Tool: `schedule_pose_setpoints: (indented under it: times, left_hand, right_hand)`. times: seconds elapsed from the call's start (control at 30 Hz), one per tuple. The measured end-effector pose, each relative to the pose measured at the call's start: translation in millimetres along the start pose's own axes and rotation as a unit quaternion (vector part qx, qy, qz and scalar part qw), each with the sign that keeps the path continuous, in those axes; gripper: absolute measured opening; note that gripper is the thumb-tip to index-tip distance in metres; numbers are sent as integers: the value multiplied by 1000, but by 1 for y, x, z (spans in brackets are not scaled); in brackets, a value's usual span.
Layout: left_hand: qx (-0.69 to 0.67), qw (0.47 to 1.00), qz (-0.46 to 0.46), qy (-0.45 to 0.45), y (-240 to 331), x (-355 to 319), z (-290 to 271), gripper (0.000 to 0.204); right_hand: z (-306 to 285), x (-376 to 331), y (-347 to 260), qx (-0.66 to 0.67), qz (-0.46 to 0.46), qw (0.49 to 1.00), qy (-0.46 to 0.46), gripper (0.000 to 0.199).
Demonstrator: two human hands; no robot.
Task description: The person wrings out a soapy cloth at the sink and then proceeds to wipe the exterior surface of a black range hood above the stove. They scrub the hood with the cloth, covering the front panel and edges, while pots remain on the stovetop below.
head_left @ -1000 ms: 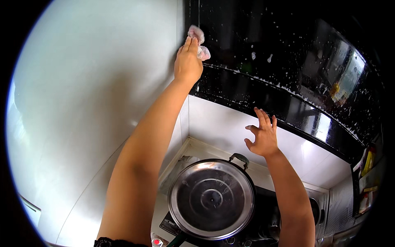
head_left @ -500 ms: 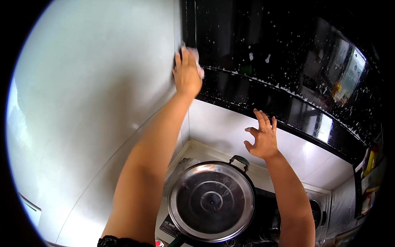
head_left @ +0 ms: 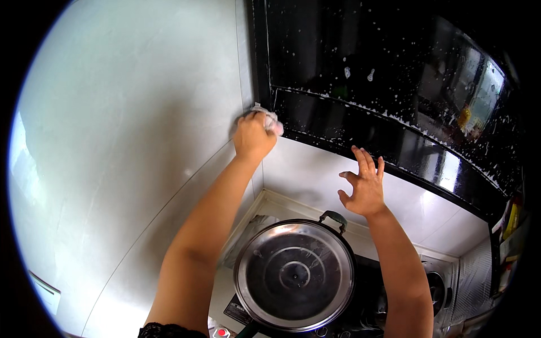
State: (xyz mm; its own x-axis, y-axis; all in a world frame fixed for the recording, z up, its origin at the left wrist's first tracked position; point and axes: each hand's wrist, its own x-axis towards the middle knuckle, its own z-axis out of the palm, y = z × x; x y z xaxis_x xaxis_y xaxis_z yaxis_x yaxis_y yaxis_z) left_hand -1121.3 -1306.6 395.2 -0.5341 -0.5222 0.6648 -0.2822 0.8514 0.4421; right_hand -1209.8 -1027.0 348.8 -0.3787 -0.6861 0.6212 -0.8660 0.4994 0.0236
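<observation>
My left hand (head_left: pixel 255 137) is closed round a crumpled, pale pinkish cloth (head_left: pixel 273 123). It presses the cloth against the lower left corner of a glossy black range hood (head_left: pixel 332 115), close to the pale wall. White suds and drops speckle the hood's front, gathering along its seam. My right hand (head_left: pixel 365 188) is raised with fingers spread and holds nothing. Its fingertips are at the hood's lower edge; whether they touch it I cannot tell.
Below my arms a large lidded pan (head_left: pixel 296 276) stands on the black gas stove (head_left: pixel 366 281), its side handle (head_left: pixel 333 218) toward the back wall. A smaller dark pot (head_left: pixel 435 290) is beyond my right forearm. Packages (head_left: pixel 511 219) line the right side. A tiled wall (head_left: pixel 124 124) bounds the left.
My left hand has slid down the hood's left edge with the cloth, to its lower corner. My right hand keeps nearly the same place and pose.
</observation>
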Motion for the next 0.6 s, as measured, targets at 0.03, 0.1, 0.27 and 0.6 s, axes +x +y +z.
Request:
schedule_pose_setpoints:
  times: [0.03,0.1,0.27,0.6]
  left_hand:
    - [-39,999,-28,-8,12,8,-14,32]
    - [-179,970,-163,-32,16,30,-21,48]
    - [-359,859,-365,-5,-16,59,16,51]
    - [-442,834,-331,-10,-1,73,6,29]
  right_hand:
    - [1,0,0,4,-1,1000,0,34]
    - [2,1,0,12,-4,1000,1,34]
    - [-3,4,-5,12,-18,1000,14,32]
    - [0,2,-3,15,-7,1000,4,33]
